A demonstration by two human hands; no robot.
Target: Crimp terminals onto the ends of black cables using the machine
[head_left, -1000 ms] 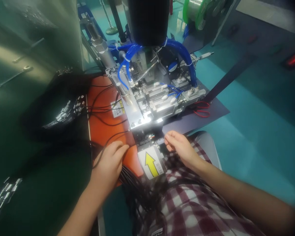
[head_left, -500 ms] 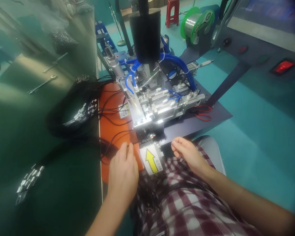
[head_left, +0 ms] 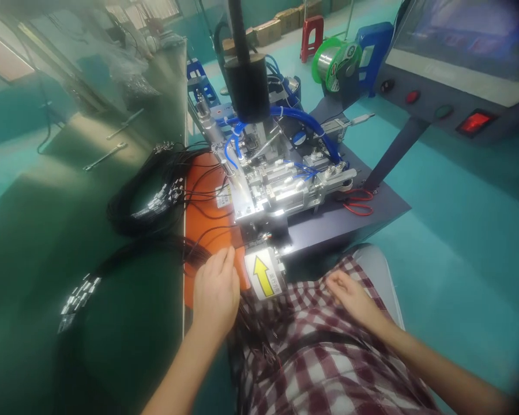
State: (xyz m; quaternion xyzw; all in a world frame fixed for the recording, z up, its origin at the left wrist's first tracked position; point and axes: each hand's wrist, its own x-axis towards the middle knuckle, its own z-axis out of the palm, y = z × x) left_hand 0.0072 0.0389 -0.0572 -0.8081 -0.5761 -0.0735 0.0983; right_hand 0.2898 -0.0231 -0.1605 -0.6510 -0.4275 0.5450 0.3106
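Note:
My left hand [head_left: 217, 288] is closed over the orange mat [head_left: 191, 225], just left of the white cover [head_left: 263, 274] with a yellow arrow. Black cables [head_left: 196, 251] run up to its fingers; what they pinch is too small to make out. Over my lap, right of the cover, my right hand [head_left: 350, 297] has its fingers curled together, and whether anything is between them is hidden. Beyond both hands stands a metal machine [head_left: 281, 187] with blue tubes, lit brightly at its front. More black cables lie across my lap.
Coiled black cables [head_left: 125, 202] with silver connectors and a wrench [head_left: 106, 157] lie on the green table [head_left: 125, 346] at left. Red-handled scissors or pliers [head_left: 358, 202] rest on the machine's base. A control panel [head_left: 441, 109] and a green wire spool [head_left: 335, 63] stand at the right.
My right hand has moved away from the cover, down and to the right. My left hand stays beside the cover. The camera view has shifted a little.

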